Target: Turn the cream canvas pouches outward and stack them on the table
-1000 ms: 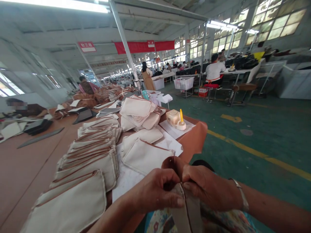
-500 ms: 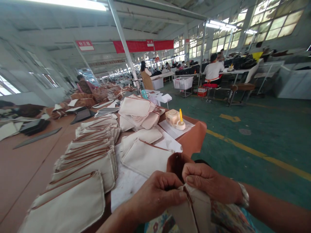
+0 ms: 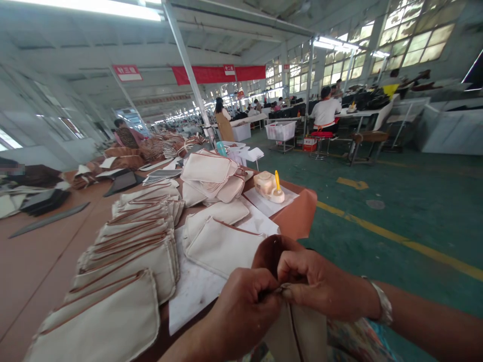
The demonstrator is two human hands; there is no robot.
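Low in the view, a cream fabric piece [image 3: 309, 327] with a dark brown seam hangs over my lap, a brown part [image 3: 266, 254] curling up behind it. My left hand [image 3: 245, 306] pinches its upper edge from the left. Close against it, my right hand [image 3: 324, 289], with a silver bracelet on the wrist, pinches the same edge, fingers bent. The fingertips meet at the seam and hide part of the edge. Cream pouches with brown edging [image 3: 222, 246] lie on white paper [image 3: 188, 296] just beyond my hands.
A long row of cream pouches [image 3: 101, 322] runs along the brown table [image 3: 33, 261]. Farther back are a pouch pile [image 3: 207, 168] and a glue container [image 3: 266, 186] with a yellow-handled brush [image 3: 277, 181]. People sit and stand in the background.
Both hands have closed in on the seam; my right thumb has moved down beside my left fingertips. The whole view has shifted slightly.
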